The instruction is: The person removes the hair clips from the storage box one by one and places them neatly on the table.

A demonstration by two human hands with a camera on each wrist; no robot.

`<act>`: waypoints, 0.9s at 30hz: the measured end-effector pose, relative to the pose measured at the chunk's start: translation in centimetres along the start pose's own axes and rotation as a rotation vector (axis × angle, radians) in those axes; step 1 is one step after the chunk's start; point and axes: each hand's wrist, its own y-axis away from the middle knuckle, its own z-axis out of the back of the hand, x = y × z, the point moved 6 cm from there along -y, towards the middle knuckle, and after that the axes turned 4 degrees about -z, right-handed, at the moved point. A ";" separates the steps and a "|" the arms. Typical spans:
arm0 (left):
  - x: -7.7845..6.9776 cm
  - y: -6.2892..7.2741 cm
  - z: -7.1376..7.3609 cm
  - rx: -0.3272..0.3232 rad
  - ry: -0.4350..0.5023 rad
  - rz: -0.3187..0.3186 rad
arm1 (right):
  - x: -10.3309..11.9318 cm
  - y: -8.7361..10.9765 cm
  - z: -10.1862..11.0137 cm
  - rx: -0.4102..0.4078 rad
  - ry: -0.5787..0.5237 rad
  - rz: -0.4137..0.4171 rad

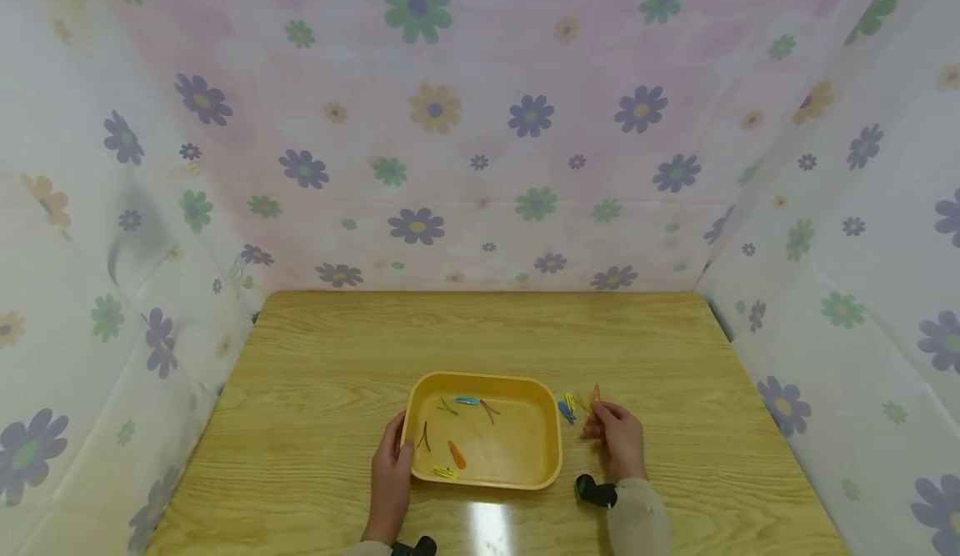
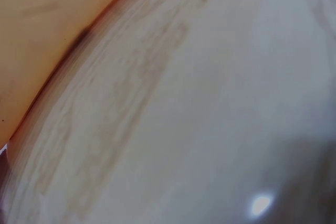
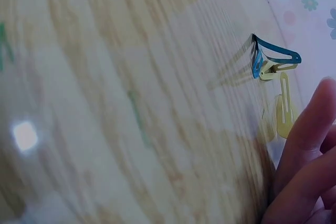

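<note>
My left hand (image 1: pixel 392 464) grips the left rim of a yellow plastic tray (image 1: pixel 517 484). Inside it lie an orange hair clip (image 1: pixel 457 455), a light-blue hair clip (image 1: pixel 467 400), a yellow hair clip (image 1: pixel 445 473) and several thin open-legged clips, such as a green one (image 1: pixel 448 407). Right of the tray, my right hand (image 1: pixel 621 439) pinches a small orange hair clip (image 1: pixel 597 392). Just left of those fingers, blue hair clips (image 1: pixel 566 412) and a yellow hair clip (image 1: pixel 570 402) rest on the table. The right wrist view shows a blue clip (image 3: pixel 277 51) close to my fingers (image 3: pixel 307 129).
The wooden table (image 1: pixel 315 348) extends round the tray. Flower-patterned cloth (image 1: pixel 480 122) hangs behind it and along both sides. Black wrist devices (image 1: pixel 596 491) sit at both wrists. Tray wall (image 2: pixel 47 19) and blurred tabletop fill the left wrist view.
</note>
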 end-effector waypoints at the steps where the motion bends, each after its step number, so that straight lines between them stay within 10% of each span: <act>1: 0.0 0.0 0.0 0.001 0.002 0.000 | 0.0 -0.1 0.0 0.003 0.001 0.001; 27: 2.4 -0.7 0.2 -0.010 0.028 -0.026 | 0.9 -1.5 0.0 0.047 0.137 0.053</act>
